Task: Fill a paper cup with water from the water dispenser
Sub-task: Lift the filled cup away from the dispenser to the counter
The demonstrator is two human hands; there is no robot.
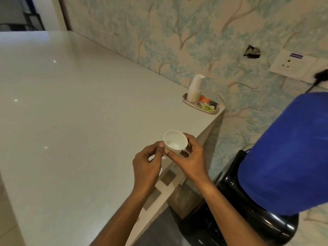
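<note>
Holding the paper cup (175, 142) above the near corner of the counter (79, 121), the person has both hands on it: the right hand (190, 158) wraps the cup's lower wall from the right, thumb across the front and fingers behind, while the left hand (148, 161) pinches the left side just under the rim with thumb and forefinger. The cup is tipped, its mouth turned up and towards the person, so the bare white bottom shows; it looks empty. The water dispenser (257, 201), black-bodied with a bottle under a blue cover (287, 153), stands to the person's right and lower, beside the counter's end. So the cup must travel rightwards and down, and the right hand is the nearer one, already gripping well enough to carry it alone. The tap itself is hidden from here. Behind, a stack of spare cups (195, 90) sits on a small tray (211, 111) by the wall.
</note>
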